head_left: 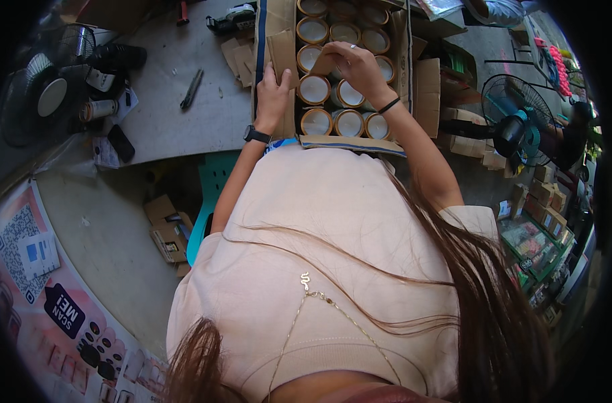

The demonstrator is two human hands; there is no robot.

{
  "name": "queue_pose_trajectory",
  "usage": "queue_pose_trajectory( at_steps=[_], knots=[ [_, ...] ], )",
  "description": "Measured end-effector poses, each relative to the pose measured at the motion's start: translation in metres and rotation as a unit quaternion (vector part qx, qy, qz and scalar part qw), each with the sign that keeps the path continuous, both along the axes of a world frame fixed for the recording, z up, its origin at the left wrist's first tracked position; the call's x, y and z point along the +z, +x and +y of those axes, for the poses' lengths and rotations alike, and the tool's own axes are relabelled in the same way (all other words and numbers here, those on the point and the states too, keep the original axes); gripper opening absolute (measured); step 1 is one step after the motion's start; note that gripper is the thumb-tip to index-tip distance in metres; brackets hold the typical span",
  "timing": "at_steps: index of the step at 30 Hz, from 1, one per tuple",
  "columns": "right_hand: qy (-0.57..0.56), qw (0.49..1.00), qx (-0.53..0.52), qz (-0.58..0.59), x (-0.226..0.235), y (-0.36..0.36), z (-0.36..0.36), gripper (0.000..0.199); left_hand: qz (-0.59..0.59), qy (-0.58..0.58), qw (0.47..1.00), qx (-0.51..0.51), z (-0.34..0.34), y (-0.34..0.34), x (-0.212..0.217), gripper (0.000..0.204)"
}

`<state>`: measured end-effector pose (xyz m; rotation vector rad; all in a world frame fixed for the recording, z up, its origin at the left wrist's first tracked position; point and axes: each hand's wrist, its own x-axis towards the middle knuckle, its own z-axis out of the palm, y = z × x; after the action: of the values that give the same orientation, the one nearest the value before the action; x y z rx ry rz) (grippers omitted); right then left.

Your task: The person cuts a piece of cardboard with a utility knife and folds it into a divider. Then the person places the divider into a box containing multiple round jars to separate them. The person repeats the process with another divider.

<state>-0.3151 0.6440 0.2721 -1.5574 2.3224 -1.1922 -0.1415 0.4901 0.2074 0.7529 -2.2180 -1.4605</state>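
Note:
An open cardboard box (405,60) stands at the far side of my body, filled with rows of round jars (313,89) with pale tops and gold-brown rims. My left hand (272,101) is at the box's left side, its fingers and thumb closed around a flat piece of brown cardboard (280,52). Above the jars, my right hand (362,69) pinches a smaller cardboard piece (323,64), which tilts over the jar tops. Part of the jars below this hand is hidden by it.
On the grey table (161,124) left of the box lie a utility knife (192,89), cardboard scraps (240,60), a tape dispenser (233,20) and a dark phone (121,143). Fans stand at the left (51,97) and right (511,127). A teal chair (213,185) is below the table edge.

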Motion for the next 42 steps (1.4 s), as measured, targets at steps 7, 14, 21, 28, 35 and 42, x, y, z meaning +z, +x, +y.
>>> queue_pose_trajectory(
  at_steps=[7,14,21,28,35,42],
  knots=[
    [-0.029,0.997,0.001,-0.065,-0.01,-0.014,0.005,0.021,-0.103,0.053,0.992,-0.044,0.012,-0.009,-0.003,0.046],
    [0.02,0.998,-0.025,-0.054,-0.024,0.016,0.024,0.015,-0.09,0.034,0.995,-0.023,0.006,-0.007,-0.006,0.038],
    [0.066,0.996,0.045,0.04,-0.064,0.029,-0.012,0.018,-0.053,0.047,0.997,-0.012,0.008,-0.005,-0.008,0.048],
    [0.1,0.983,-0.006,0.152,-0.079,0.04,-0.005,0.047,-0.022,0.154,0.988,0.01,0.016,-0.003,0.011,0.045],
    [0.149,0.969,-0.034,0.194,-0.083,0.055,0.004,0.054,0.012,0.221,0.975,0.026,0.01,-0.003,0.025,0.033],
    [0.22,0.953,-0.028,0.204,-0.099,0.057,0.006,0.06,-0.004,0.211,0.977,0.019,0.007,-0.002,0.02,0.028]
  ],
)
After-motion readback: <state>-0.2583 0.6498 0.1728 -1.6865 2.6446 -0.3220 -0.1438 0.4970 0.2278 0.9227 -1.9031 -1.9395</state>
